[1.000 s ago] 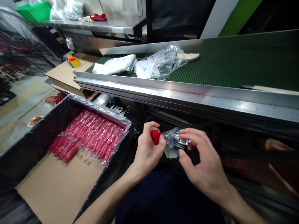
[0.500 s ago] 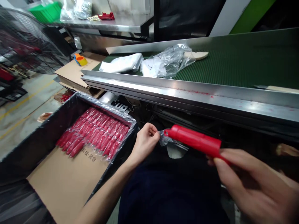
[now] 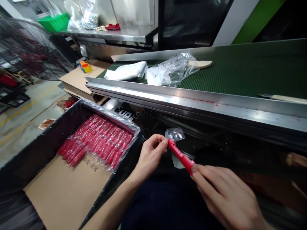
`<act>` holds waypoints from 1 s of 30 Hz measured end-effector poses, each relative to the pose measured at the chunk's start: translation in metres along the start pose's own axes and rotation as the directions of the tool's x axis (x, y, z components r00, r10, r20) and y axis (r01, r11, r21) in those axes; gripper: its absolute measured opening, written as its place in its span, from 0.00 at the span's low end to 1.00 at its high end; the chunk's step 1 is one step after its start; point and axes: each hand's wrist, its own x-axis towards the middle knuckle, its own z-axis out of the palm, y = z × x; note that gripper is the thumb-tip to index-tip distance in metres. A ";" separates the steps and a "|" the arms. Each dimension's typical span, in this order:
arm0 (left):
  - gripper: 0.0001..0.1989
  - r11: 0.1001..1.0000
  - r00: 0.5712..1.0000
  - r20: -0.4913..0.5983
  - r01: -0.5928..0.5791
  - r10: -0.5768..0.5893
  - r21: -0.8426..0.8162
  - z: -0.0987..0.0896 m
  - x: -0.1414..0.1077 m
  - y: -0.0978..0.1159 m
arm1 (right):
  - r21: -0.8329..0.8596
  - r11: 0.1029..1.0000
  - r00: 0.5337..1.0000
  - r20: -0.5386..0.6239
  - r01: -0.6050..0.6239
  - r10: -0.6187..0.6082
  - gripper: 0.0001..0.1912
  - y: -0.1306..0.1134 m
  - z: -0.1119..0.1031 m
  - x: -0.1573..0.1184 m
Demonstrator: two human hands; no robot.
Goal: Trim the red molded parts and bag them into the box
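Right hand (image 3: 223, 195) grips red tool (image 3: 181, 155), tip entering clear sleeve (image 3: 175, 134) pinched open by left hand (image 3: 151, 155). Bagging barely begun; box (image 3: 35, 143) holds 1 bagged row (image 3: 96, 140).

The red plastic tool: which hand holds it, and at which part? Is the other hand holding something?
The right hand holds the red tool at its near end. The left hand pinches the clear plastic bag at the tool's far tip.

A single head-worn camera looked forward and steeply down from close range over the person's lap, the lined cardboard box of red pieces (image 3: 96, 143) at lower left and the green conveyor belt (image 3: 240, 73) running across the upper frame.
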 end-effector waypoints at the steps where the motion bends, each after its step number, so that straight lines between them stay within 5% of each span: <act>1: 0.10 0.999 1.000 0.005 -0.027 0.027 0.021 0.000 -0.002 0.000 | -0.009 0.999 0.999 0.026 0.039 -0.039 0.19 0.001 0.001 0.000; 4: 0.08 0.985 0.990 0.011 -0.138 0.137 0.109 0.000 -0.008 0.000 | -0.077 0.993 0.995 0.053 0.088 -0.084 0.19 0.004 0.006 0.002; 9: 0.06 0.937 0.957 0.009 -0.286 0.290 0.201 0.002 -0.020 -0.004 | 0.052 0.992 0.972 -0.199 -0.115 0.124 0.14 -0.005 0.017 0.013; 13: 0.06 0.929 0.950 -0.053 -0.287 0.307 0.233 0.010 -0.031 -0.019 | 0.183 0.923 0.849 -0.365 -0.338 0.383 0.13 -0.024 0.029 0.021; 15: 0.06 0.925 0.944 -0.085 -0.291 0.319 0.246 0.014 -0.037 -0.025 | 0.295 0.825 0.752 -0.344 -0.481 0.562 0.13 -0.033 0.037 0.021; 17: 0.05 0.909 0.931 -0.077 -0.328 0.357 0.257 0.016 -0.040 -0.028 | 0.401 0.744 0.706 -0.272 -0.535 0.654 0.13 -0.036 0.045 0.021; 19: 0.05 0.880 0.909 -0.039 -0.389 0.414 0.271 0.014 -0.042 -0.025 | 0.467 0.739 0.737 -0.235 -0.486 0.634 0.12 -0.031 0.049 0.019; 20: 0.05 0.864 0.898 -0.022 -0.416 0.440 0.283 0.011 -0.042 -0.022 | 0.470 0.772 0.788 -0.225 -0.427 0.573 0.13 -0.026 0.049 0.018; 24: 0.06 0.820 0.883 -0.017 -0.428 0.469 0.380 -0.001 -0.041 -0.009 | 0.295 0.952 0.990 -0.092 -0.080 0.112 0.24 0.006 0.037 0.015; 27: 0.05 0.767 0.872 0.069 -0.461 0.484 0.446 0.001 -0.047 -0.006 | 0.239 0.968 0.997 -0.011 0.081 -0.081 0.25 0.021 0.039 0.010; 30: 0.07 0.571 0.756 0.280 -0.638 0.592 0.516 0.004 -0.056 -0.005 | 0.394 0.919 0.998 0.037 0.024 -0.042 0.22 0.022 0.057 0.002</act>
